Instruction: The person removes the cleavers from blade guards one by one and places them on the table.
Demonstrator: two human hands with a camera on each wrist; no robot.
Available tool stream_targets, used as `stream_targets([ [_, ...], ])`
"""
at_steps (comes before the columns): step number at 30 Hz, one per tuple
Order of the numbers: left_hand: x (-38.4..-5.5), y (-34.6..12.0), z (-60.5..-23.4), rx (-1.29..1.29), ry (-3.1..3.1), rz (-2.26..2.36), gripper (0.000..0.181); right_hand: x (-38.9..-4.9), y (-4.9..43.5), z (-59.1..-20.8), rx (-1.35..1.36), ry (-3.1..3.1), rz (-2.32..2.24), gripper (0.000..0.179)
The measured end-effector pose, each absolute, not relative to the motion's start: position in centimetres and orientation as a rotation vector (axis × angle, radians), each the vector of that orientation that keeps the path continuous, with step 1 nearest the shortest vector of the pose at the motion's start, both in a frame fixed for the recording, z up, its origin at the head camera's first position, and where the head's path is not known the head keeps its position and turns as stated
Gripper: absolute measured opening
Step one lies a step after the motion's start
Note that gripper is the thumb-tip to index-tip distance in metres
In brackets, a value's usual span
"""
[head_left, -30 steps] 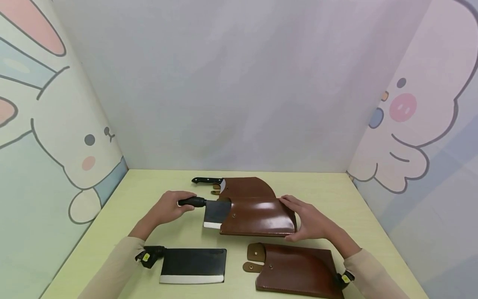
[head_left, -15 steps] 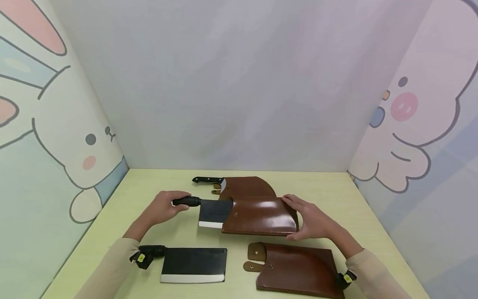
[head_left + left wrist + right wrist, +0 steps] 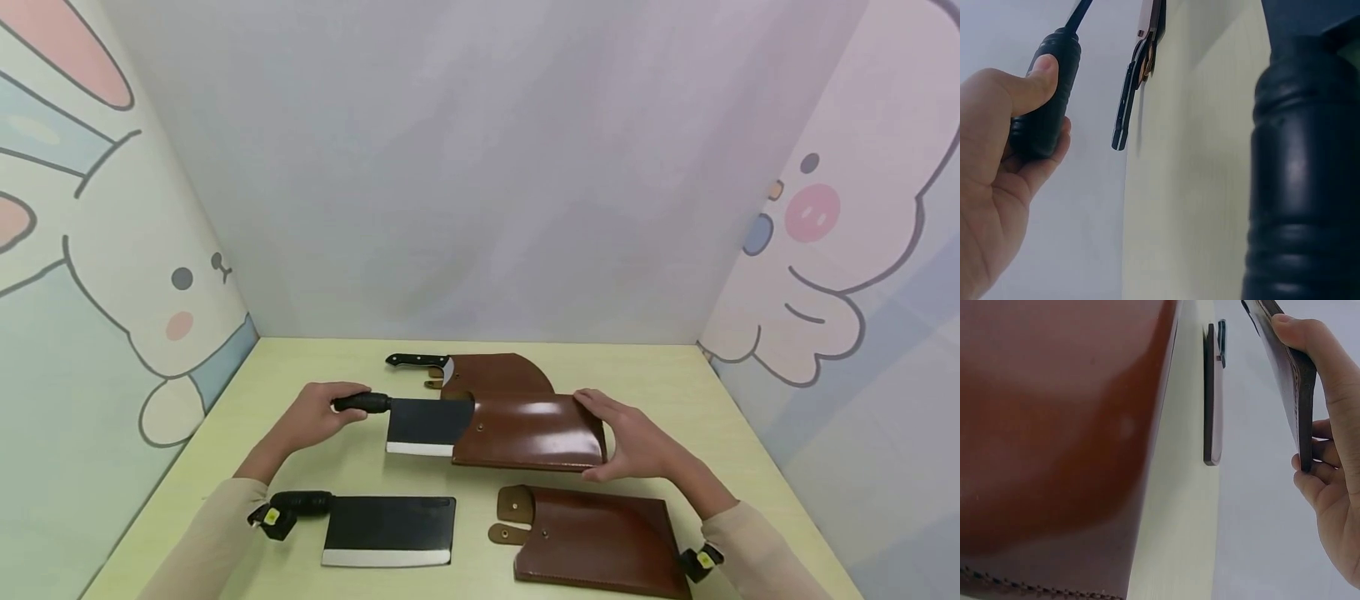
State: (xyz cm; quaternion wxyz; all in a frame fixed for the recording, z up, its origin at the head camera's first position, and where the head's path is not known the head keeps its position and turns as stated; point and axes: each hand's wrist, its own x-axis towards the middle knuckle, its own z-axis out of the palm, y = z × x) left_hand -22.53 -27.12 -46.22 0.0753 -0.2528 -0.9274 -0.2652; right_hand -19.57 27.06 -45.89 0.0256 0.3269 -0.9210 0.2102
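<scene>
My left hand (image 3: 318,414) grips the black handle (image 3: 1047,94) of a cleaver (image 3: 427,422), thumb laid along it in the left wrist view. The cleaver's dark blade, pale along its lower edge, is partly inside a glossy brown leather sheath (image 3: 532,431); the rest of the blade is hidden in it. At the sheath's right end my right hand (image 3: 633,437) holds it, thumb on one edge and fingers on the other. Sheath and cleaver are held above the table, overlapping a second sheathed knife behind them in the head view.
Behind lies the sheathed knife (image 3: 495,373) with a riveted black handle. In front, a bare cleaver (image 3: 390,531) lies at left on the pale yellow table (image 3: 225,467). A second brown sheath (image 3: 600,542) with two strap tabs lies front right. Walls stand on three sides.
My left hand has moved left with the cleaver, so more of its blade shows outside the sheath. The right hand and sheath have shifted slightly to the right.
</scene>
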Motion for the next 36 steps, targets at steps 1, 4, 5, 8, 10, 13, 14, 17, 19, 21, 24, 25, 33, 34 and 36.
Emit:
stream_targets([
  [1, -22.5, -27.2, -46.2, -0.752, -2.788, -0.797, 0.042, -19.5, 27.1, -45.9, 1.012, -2.846, 0.651, 0.114],
  [4, -22.4, -27.4, -46.1, -0.731, -2.81, -0.819, 0.042, -19.5, 27.2, -45.9, 1.013, -2.845, 0.646, 0.114],
  [5, -22.4, -27.4, -46.1, -0.723, -2.816, -0.821, 0.042, -19.5, 27.3, -45.9, 1.015, -2.843, 0.646, 0.114],
  [8, -22.3, -27.5, -46.0, -0.704, -2.828, -0.828, 0.042, -19.5, 27.3, -46.0, 1.021, -2.832, 0.64, 0.114],
  [10, -22.3, -27.6, -46.0, -0.69, -2.833, -0.842, 0.042, -19.5, 27.4, -46.0, 1.025, -2.828, 0.637, 0.114],
  [13, -22.3, -27.8, -46.0, -0.671, -2.844, -0.859, 0.043, -19.5, 27.4, -46.0, 1.025, -2.827, 0.638, 0.114],
  [14, -22.3, -27.9, -46.0, -0.667, -2.847, -0.866, 0.043, -19.5, 27.4, -45.9, 1.022, -2.83, 0.643, 0.114],
  [17, -22.3, -28.1, -46.1, -0.656, -2.854, -0.874, 0.044, -19.5, 27.5, -45.8, 1.012, -2.844, 0.654, 0.114],
  [19, -22.4, -28.3, -46.2, -0.649, -2.855, -0.874, 0.043, -19.4, 27.5, -45.7, 1.003, -2.855, 0.657, 0.114],
  [21, -22.4, -28.6, -46.2, -0.646, -2.854, -0.878, 0.042, -19.4, 27.5, -45.6, 0.999, -2.864, 0.647, 0.113],
  [24, -22.4, -28.9, -46.3, -0.656, -2.846, -0.887, 0.041, -19.3, 27.6, -45.6, 0.998, -2.866, 0.644, 0.113],
  [25, -22.4, -29.1, -46.3, -0.659, -2.844, -0.891, 0.042, -19.3, 27.7, -45.5, 0.998, -2.864, 0.644, 0.113],
  [33, -22.2, -30.2, -46.2, -0.647, -2.852, -0.918, 0.042, -18.8, 28.7, -45.3, 0.982, -2.845, 0.637, 0.112],
  [34, -22.1, -30.3, -46.2, -0.639, -2.858, -0.913, 0.042, -18.7, 28.9, -45.3, 0.979, -2.843, 0.637, 0.112],
  [36, -22.1, -30.7, -46.1, -0.625, -2.863, -0.905, 0.043, -18.6, 29.4, -45.4, 0.973, -2.838, 0.63, 0.111],
])
